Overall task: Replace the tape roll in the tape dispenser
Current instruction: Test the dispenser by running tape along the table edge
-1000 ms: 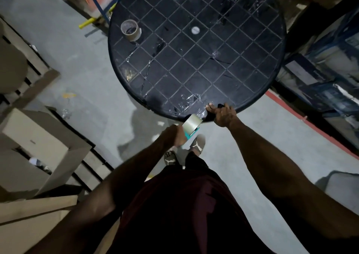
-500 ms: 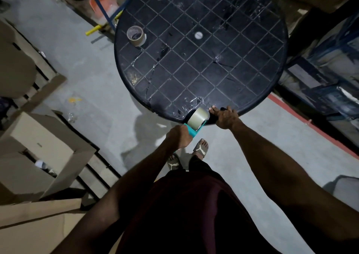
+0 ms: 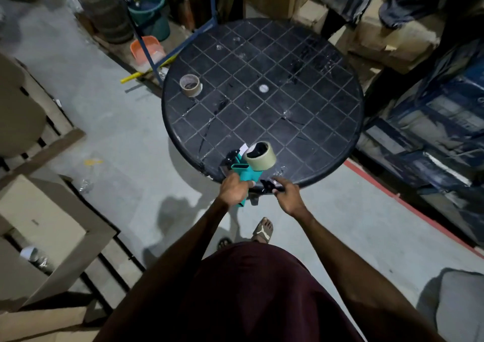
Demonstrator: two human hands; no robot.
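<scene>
My left hand [image 3: 234, 189] grips the teal handle of the tape dispenser [image 3: 245, 173], held over the near edge of the round black table [image 3: 262, 106]. A tan tape roll [image 3: 260, 156] sits on the dispenser, its open core facing up. My right hand [image 3: 287, 194] is just right of the dispenser at the table's rim, fingers pinched on a small black part [image 3: 268, 185]. A second, thinner tape roll [image 3: 190, 85] lies flat on the table's far left.
Cardboard boxes [image 3: 44, 226] and wooden pallets stand to the left. A green bucket [image 3: 150, 14] and an orange scoop [image 3: 146, 51] sit beyond the table. Wrapped blue goods [image 3: 432, 122] line the right behind a red floor line. My sandalled foot [image 3: 263, 230] is below the table edge.
The head view has tilted up, showing the whole table. My left hand lifted the dispenser onto the table edge with the roll turned core-up. My right hand left the rim and pinched a small black part.
</scene>
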